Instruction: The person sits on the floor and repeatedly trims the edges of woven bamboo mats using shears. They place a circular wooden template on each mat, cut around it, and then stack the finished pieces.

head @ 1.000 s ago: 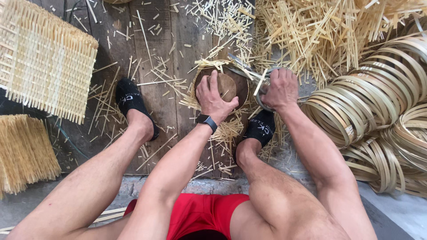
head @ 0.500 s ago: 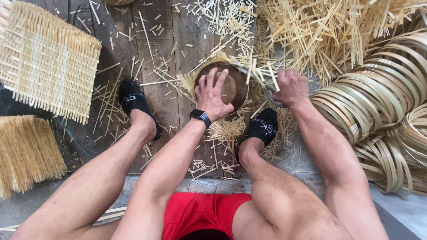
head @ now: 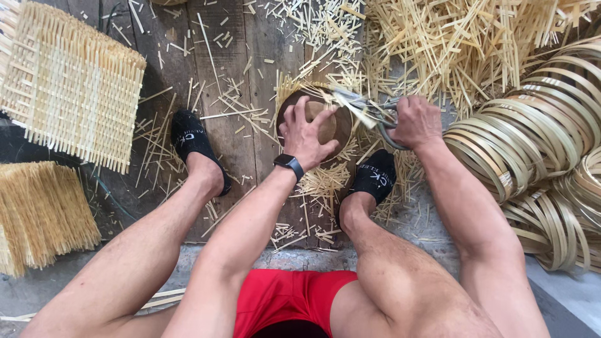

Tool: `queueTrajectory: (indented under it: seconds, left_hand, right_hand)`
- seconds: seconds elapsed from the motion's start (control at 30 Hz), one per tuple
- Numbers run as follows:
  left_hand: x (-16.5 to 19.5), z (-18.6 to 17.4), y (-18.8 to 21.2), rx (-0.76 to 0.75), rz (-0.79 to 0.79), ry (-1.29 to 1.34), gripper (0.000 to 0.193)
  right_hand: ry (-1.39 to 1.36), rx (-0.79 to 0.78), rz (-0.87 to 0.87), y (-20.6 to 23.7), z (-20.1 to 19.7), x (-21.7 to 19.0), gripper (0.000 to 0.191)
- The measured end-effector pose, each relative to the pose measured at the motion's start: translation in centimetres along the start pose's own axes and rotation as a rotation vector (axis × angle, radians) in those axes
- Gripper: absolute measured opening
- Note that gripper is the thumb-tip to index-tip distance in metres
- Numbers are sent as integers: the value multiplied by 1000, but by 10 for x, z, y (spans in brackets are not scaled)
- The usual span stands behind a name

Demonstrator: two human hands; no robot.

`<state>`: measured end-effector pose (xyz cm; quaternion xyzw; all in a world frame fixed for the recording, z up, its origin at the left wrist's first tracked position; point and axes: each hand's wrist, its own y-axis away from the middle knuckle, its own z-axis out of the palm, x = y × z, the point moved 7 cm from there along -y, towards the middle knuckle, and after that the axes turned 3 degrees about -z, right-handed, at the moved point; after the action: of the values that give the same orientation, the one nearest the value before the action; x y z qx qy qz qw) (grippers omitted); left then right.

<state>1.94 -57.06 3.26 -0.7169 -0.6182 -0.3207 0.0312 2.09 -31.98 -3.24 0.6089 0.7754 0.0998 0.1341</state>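
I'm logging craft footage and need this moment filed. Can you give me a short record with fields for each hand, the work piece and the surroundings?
Left hand: pressed flat on a round brown wooden form
Right hand: gripping metal shears, blades at the form's rim
Work piece: bamboo strip ends sticking out around the form
Floor: wooden planks strewn with offcuts
Left side: woven bamboo mat
Right side: stacked bamboo hoops

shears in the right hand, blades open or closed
Open. The right hand grips the shears, whose blades spread apart around bamboo strips beside the round wooden form that the left hand presses down.
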Motion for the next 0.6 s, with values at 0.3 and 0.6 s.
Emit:
queueTrajectory:
  seconds: [0.3,0.6]
  left_hand:
    - [4,0,5,106,191,-56,98]
    - [2,19,5,119,126,28,110]
  right_hand:
    - [-16,-55,28,-1,-1,3,27]
    - [142,52,-29,-8,7,-9,37]
